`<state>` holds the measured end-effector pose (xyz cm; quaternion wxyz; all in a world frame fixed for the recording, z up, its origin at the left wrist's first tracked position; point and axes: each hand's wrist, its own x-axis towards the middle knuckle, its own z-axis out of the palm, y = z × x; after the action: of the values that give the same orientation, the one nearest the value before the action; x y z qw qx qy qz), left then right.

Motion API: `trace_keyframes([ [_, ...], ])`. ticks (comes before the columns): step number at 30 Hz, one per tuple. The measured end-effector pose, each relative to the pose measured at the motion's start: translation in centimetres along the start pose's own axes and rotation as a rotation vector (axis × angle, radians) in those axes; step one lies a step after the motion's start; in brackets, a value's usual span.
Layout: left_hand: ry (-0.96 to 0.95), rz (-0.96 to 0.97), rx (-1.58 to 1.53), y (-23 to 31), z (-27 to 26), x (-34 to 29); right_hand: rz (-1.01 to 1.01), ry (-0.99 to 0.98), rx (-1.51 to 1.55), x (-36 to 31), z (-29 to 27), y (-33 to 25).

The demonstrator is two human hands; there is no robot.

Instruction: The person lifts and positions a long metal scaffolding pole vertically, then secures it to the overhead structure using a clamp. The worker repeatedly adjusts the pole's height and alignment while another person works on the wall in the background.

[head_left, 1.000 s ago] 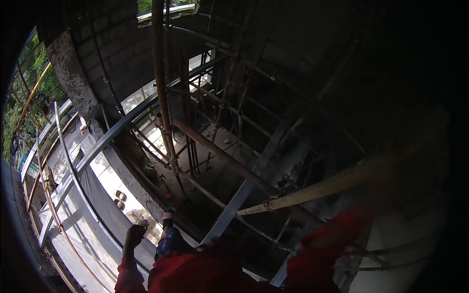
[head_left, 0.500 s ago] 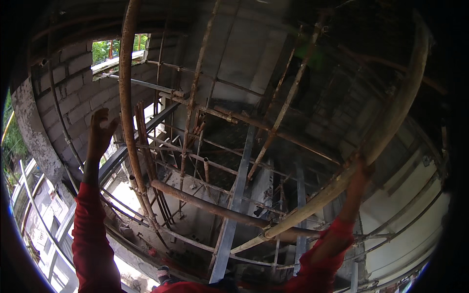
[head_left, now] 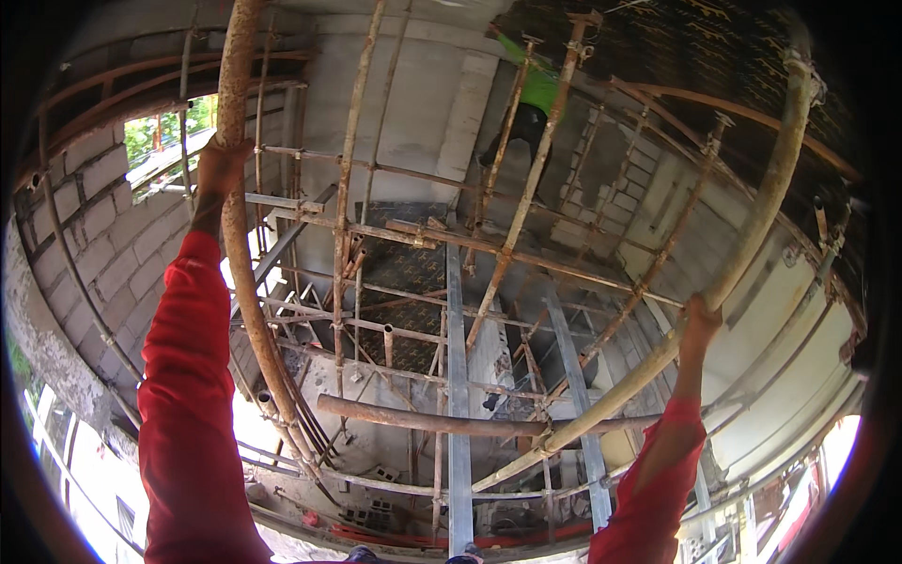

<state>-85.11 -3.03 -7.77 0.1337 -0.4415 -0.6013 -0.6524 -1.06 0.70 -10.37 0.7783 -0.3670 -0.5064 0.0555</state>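
Observation:
On the left my raised arm in a red sleeve ends in my left hand, closed round a rusty upright scaffold pole. My right hand is wrapped round another scaffold pole, pale and worn, which looks curved in this view and runs up toward the top right. Low in front of me, between the two arms, a rusty horizontal tube crosses near the lower end of the right-hand pole. Both hands have their fingers partly hidden behind the poles.
Grey metal beams run away from me below. Rusty props and cross tubes fill the middle. A person in a green top is far back among the poles. A block wall with a window opening stands left.
My left hand was raised open beside the left pole; now it grips that pole. The right hand stays on its pole. The view has shifted and the picture is brighter.

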Motion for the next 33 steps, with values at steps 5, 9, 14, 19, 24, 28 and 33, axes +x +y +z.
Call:
trace_keyframes([
  [5,-0.028,-0.115,-0.146,0.4,0.2,-0.4,0.02,-0.022,0.0,0.3,-0.3,0.0],
  [9,-0.005,-0.131,-0.117,1.5,0.1,-1.1,0.026,-0.045,-0.069,0.1,-0.3,-0.2],
  [14,0.015,-0.169,-0.159,1.8,0.0,-1.3,0.08,-0.029,-0.081,0.0,0.0,-0.7],
  [19,0.078,-0.122,-0.052,1.7,0.1,-1.2,0.055,-0.017,-0.041,0.0,0.0,-0.5],
  [24,0.051,-0.135,-0.116,2.5,-0.1,-1.6,0.018,-0.026,-0.001,0.1,-0.3,0.0],
  [28,0.045,-0.126,-0.109,2.4,0.0,-1.7,0.052,-0.041,-0.062,0.3,-0.6,0.2],
  [33,0.099,-0.083,-0.057,1.7,0.3,-1.2,0.011,-0.042,-0.045,0.0,-0.4,0.0],
])
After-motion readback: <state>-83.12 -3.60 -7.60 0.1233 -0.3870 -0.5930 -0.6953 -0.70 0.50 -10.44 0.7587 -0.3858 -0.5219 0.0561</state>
